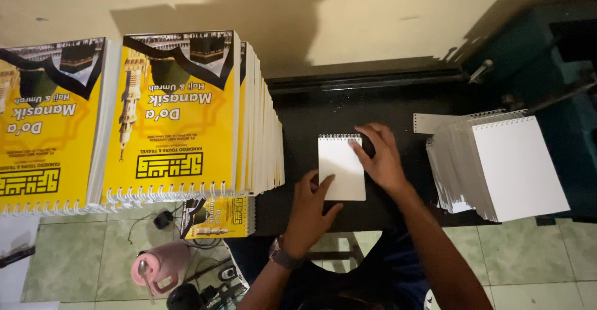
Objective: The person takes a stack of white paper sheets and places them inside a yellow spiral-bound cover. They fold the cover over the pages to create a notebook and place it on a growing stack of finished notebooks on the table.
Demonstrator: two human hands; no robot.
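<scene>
I'm seeing both hands lying on a small white wire-bound notepad (341, 167), which is sitting flat on the black worktable (311, 117), binding at the far edge. My left hand (309, 213) is resting open, fingers spread, pressing the pad's near-left corner; a dark wristwatch (281, 254) is showing on that wrist. My right hand (382, 156) is lying open too, fingertips touching the pad's far-right corner by the binding. Neither hand is gripping anything. To the right, well apart, a leaning stack of white wire-bound pads (497, 164) is standing. To the left, tall stacks of yellow-covered wire-bound booklets (171, 114) are lining the table. Below on the tiled floor a pink jug (160, 268) is sitting.
</scene>
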